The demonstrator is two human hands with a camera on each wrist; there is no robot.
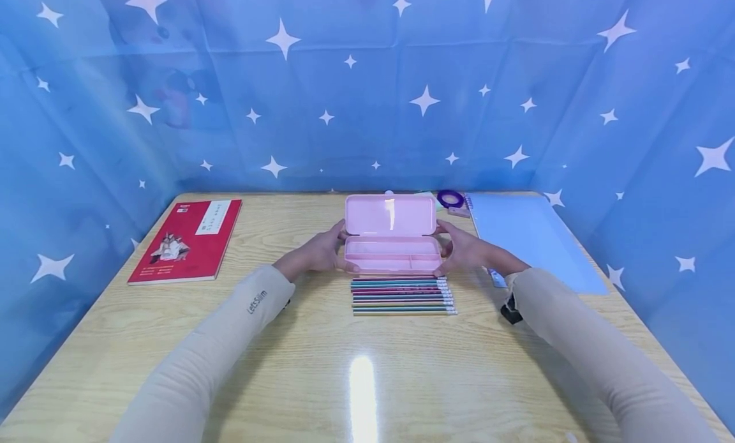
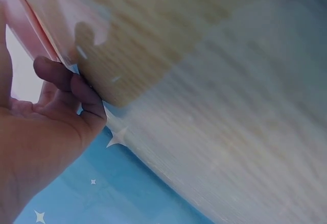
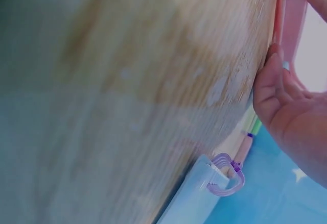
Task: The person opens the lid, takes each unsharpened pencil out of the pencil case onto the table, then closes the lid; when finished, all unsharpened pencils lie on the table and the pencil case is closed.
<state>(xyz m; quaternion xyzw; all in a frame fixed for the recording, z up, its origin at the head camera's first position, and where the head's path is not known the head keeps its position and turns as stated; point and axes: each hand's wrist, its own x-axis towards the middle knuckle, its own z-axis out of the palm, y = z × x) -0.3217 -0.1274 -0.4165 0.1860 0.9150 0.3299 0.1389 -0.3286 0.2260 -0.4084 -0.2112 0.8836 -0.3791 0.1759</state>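
A pink plastic pencil case stands with its lid raised at the middle of the table, its compartments bare. At its left end my left hand grips the case, thumb toward the front and fingers farther back. My right hand holds the opposite end in the same way. In the left wrist view the left hand has curled fingers at the case's edge; the right hand appears likewise in the right wrist view. Directly in front of the case lies a row of several pencils, eraser ends to the right.
A red book lies at the left. On the right are a pale blue spiral notebook, a roll of purple tape and a small pinkish block. A blue star-patterned curtain borders the table's back and sides.
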